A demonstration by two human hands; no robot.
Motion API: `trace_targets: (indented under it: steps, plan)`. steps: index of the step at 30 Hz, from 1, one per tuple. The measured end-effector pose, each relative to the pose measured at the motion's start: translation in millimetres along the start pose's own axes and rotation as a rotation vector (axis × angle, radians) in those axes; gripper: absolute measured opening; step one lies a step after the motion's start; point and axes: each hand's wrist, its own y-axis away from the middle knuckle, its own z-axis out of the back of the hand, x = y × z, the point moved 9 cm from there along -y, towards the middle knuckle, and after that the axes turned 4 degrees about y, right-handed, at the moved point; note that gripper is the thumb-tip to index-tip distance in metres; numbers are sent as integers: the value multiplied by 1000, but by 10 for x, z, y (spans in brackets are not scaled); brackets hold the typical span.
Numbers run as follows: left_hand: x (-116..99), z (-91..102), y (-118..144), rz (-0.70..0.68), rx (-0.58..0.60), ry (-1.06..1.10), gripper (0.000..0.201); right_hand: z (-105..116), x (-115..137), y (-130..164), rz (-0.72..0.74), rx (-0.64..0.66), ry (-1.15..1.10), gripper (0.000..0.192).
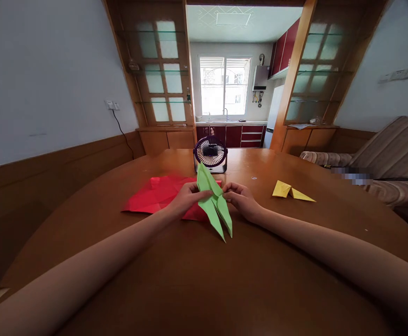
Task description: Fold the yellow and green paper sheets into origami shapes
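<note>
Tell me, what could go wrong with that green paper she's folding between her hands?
1. Both hands, left hand and right hand, pinch the green folded paper at its middle; pulling apart might tear it or spoil a crease.
2. Its two long points hang unsupported over the wooden table and could bend if pressed down.
3. The small desk fan stands just behind; if running, which I cannot tell, it might flutter the red paper sheet.
</note>
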Motion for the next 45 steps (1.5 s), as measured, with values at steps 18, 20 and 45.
trace_targets:
  steps: [18,20,45]
  plan:
    - [-10,12,45,-22,-106,271,35,-23,-73,0,-95,-11,-69,17]
    - [15,31,27,-29,-108,253,35,0,-95,-3,-113,-34,-82,18]
    - [81,99,-16,-20,-119,99,38,-87,-132,11,-160,96,-81,22]
